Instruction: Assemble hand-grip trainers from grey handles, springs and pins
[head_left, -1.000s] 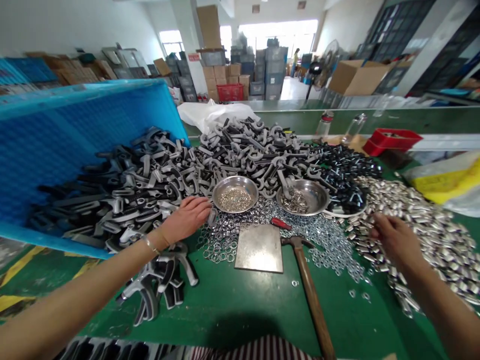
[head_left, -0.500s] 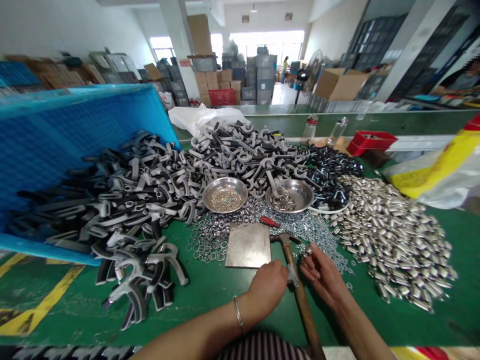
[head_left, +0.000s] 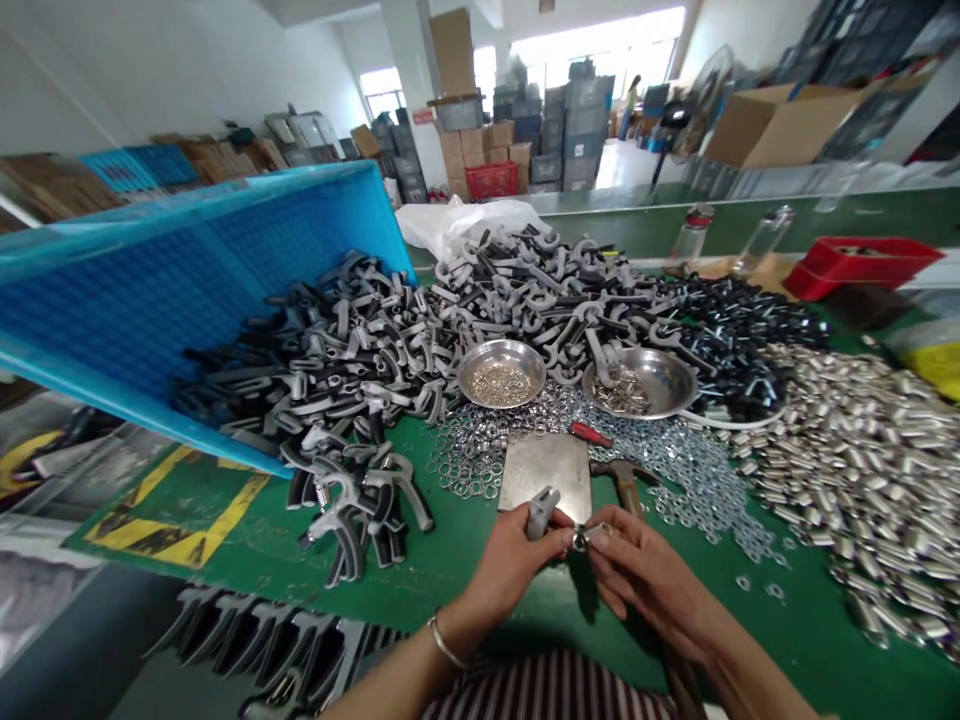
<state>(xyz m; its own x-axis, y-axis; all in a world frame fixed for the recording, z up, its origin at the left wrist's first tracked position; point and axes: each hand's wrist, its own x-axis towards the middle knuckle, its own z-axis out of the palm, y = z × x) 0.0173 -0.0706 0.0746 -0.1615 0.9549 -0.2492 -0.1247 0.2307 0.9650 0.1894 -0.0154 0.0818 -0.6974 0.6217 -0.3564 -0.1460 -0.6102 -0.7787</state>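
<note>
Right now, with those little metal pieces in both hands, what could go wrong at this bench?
The small metal ring pinched in the right hand might slip and get lost among the loose washers. The grey forked part in the left hand could drop if the fingers shift. The hammer lies close by, so a wrist might knock it.
</note>
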